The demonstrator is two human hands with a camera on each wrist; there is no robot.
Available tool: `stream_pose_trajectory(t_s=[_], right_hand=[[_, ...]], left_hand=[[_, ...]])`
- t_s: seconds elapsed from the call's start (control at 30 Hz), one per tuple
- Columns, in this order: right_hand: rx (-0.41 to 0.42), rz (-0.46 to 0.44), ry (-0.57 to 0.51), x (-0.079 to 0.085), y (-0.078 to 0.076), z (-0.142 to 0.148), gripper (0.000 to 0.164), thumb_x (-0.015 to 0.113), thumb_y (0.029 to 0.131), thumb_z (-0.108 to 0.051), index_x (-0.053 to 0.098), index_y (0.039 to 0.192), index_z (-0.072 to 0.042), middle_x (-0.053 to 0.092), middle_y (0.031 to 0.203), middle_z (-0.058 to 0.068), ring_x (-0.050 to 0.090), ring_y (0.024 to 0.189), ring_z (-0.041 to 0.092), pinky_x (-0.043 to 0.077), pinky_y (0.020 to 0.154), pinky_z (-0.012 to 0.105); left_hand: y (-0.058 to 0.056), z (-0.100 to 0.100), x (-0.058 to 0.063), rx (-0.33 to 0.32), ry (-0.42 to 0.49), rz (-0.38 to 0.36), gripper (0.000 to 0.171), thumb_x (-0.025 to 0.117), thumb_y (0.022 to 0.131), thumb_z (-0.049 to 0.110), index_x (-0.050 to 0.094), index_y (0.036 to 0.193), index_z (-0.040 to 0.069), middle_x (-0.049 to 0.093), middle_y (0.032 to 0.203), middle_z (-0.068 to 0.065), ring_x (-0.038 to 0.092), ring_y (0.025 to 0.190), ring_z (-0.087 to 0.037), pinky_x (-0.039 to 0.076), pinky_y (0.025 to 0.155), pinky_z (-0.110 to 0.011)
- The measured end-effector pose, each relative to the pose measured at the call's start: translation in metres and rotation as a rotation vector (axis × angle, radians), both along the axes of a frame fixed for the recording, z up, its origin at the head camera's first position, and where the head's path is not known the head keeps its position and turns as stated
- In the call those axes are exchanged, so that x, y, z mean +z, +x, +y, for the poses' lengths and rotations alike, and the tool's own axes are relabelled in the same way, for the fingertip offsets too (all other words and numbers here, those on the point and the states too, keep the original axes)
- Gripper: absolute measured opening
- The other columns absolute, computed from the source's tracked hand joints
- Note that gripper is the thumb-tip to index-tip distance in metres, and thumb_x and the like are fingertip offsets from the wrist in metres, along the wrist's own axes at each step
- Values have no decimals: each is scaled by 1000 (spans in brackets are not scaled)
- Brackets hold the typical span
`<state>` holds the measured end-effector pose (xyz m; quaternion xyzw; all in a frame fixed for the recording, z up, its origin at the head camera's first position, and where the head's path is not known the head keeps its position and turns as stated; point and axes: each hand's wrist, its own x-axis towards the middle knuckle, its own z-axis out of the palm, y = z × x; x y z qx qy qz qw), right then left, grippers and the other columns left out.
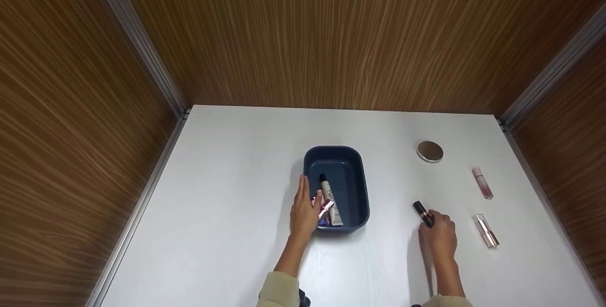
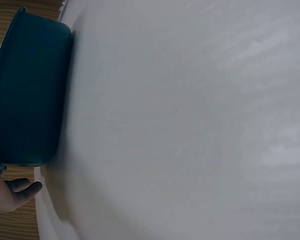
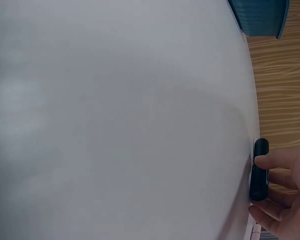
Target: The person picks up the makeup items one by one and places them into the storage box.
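Observation:
My right hand (image 1: pixel 440 237) pinches a black lipstick tube (image 1: pixel 423 214) with a gold band, between thumb and fingers, close above the white table. The right wrist view also shows this black tube (image 3: pixel 260 170). My left hand (image 1: pixel 304 212) rests at the left rim of a dark blue box (image 1: pixel 360 184), its fingers straight and the thumb over the inside. In the box lie a white tube (image 1: pixel 329 193) with a black cap and a shiny rose-gold tube (image 1: pixel 325 209); the hand partly hides other items. In the left wrist view some fingers (image 2: pixel 29 192) show beside the box.
A round compact (image 1: pixel 430 151) lies on the table (image 1: pixel 227 179) at the back right. A pink lip gloss tube (image 1: pixel 482 183) and a clear and rose-gold lipstick (image 1: pixel 485 231) lie to the right of my right hand. Wood-patterned panels (image 1: pixel 303 37) enclose the table.

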<state>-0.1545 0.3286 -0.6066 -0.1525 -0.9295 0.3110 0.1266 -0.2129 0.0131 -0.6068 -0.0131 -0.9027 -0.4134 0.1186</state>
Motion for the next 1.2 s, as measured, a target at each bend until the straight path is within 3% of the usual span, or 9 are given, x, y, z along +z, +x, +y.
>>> stream_pose_trajectory(t_s=[0.17, 0.47, 0.97, 1.2], right_hand=[[-3, 29, 18, -2, -2, 1, 36, 59, 77, 6, 55, 112, 14, 53, 98, 36, 51, 88, 47, 41, 71, 53], [-8, 3, 17, -2, -5, 1, 29, 57, 79, 7, 58, 107, 13, 55, 94, 32, 52, 87, 46, 40, 73, 53], [-2, 3, -16, -1, -4, 0, 28, 57, 77, 7, 60, 105, 12, 56, 92, 31, 52, 87, 45, 40, 74, 53], [-11, 5, -15, 1, -5, 0, 27, 57, 78, 7, 60, 104, 13, 56, 91, 30, 53, 86, 44, 40, 72, 52]], left_hand=[[1, 1, 0, 4, -1, 5, 58, 49, 96, 31, 28, 144, 5, 22, 150, -6, 31, 130, -26, 38, 91, -46], [2, 1, 2, 5, -3, 6, 58, 49, 96, 30, 28, 144, 5, 22, 150, -5, 29, 131, -25, 38, 92, -46], [1, 0, 0, -2, -2, 33, 58, 50, 96, 29, 29, 143, 3, 24, 149, -8, 29, 131, -25, 36, 95, -44], [0, 0, 1, 6, 3, 5, 58, 48, 96, 30, 28, 144, 4, 22, 149, -7, 31, 130, -26, 37, 92, -46]])
